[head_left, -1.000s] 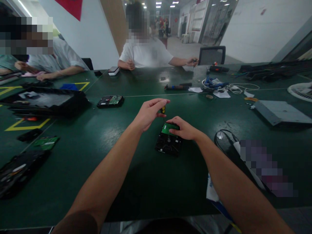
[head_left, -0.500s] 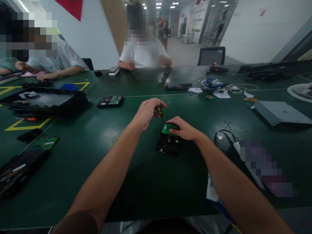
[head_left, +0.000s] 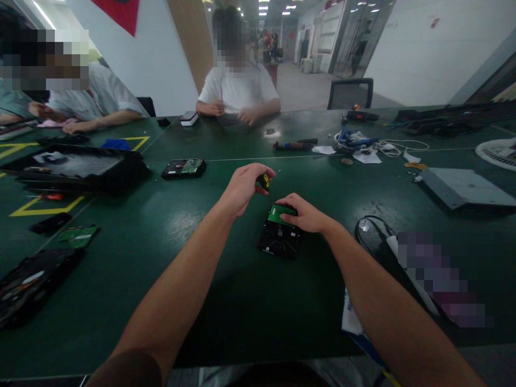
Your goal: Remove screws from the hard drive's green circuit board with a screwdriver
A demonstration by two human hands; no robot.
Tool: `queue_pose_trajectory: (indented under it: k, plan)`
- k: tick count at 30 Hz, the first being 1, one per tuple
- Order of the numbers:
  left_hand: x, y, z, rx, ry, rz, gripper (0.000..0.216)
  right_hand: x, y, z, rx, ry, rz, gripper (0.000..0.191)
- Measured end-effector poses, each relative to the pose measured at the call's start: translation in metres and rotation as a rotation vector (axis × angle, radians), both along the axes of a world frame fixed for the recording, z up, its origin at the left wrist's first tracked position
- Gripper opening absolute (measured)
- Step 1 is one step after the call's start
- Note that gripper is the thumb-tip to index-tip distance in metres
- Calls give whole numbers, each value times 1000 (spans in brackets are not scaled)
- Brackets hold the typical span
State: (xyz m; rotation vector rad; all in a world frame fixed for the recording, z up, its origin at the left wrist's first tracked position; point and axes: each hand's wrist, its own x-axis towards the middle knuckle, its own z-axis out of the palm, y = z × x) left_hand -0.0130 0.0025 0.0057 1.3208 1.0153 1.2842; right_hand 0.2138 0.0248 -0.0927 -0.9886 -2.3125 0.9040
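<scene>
A black hard drive [head_left: 279, 240] lies on the green table, its green circuit board [head_left: 276, 213] facing up at the far end. My left hand [head_left: 246, 185] is closed round the black and yellow handle of a screwdriver [head_left: 264, 181]. The thin shaft points down at the board's far left corner; whether its tip sits in a screw is too small to tell. My right hand [head_left: 301, 213] grips the drive's far right side, with the thumb lying across the circuit board and the other fingers along the far edge.
Another hard drive [head_left: 184, 168] lies to the far left, near a black tray [head_left: 80, 166]. At left are a loose circuit board [head_left: 78, 236] and a black casing [head_left: 34, 282]. A grey metal box [head_left: 467, 188] and cables [head_left: 373, 141] lie right. Two people sit across the table.
The screwdriver handle has turned slightly in my left hand. My right hand and the hard drive have stayed in place. The person opposite has lowered a hand to the table.
</scene>
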Motion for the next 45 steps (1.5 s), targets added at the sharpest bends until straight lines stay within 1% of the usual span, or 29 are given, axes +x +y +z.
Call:
queue_pose_trajectory:
  k: [2,6,9,13,16,20,25,28,33,36,40,43,45]
  plan:
    - [-1,0,0,20,38,13,24,0,0,1,0,-1,-2,44]
    - [0,-2,2,20,58,-7,23,-1,-1,3,2,-1,-3,43]
    - [1,-3,3,-24,12,-31,21,-1,-1,2,8,-2,-3,44]
    - [3,-3,2,-79,-126,-68,14,-1,-1,0,12,-4,0,43]
    - [4,-4,2,-51,-105,-86,12,-1,-1,0,21,1,4,43]
    - [3,-3,1,-3,-17,-73,17,-1,0,-1,34,12,8,42]
    - [3,-3,-1,-83,-109,-142,19,-1,1,-2,43,10,13,43]
    - [3,-3,-2,-87,-162,-141,15,-1,1,-2,36,0,9,43]
    - [2,-3,0,-8,-43,-96,20,0,0,-1,15,-6,1,43]
    - [2,-3,1,-38,-48,-93,20,0,0,-1,6,-11,-5,43]
    - [3,-4,1,-113,-133,-111,18,0,0,-1,-8,-20,-12,44]
    - [3,-4,0,-111,-180,-116,15,0,0,-1,-12,-13,-9,44]
    - [2,-3,-1,-91,-158,-106,14,0,-1,0,-11,-8,-8,44]
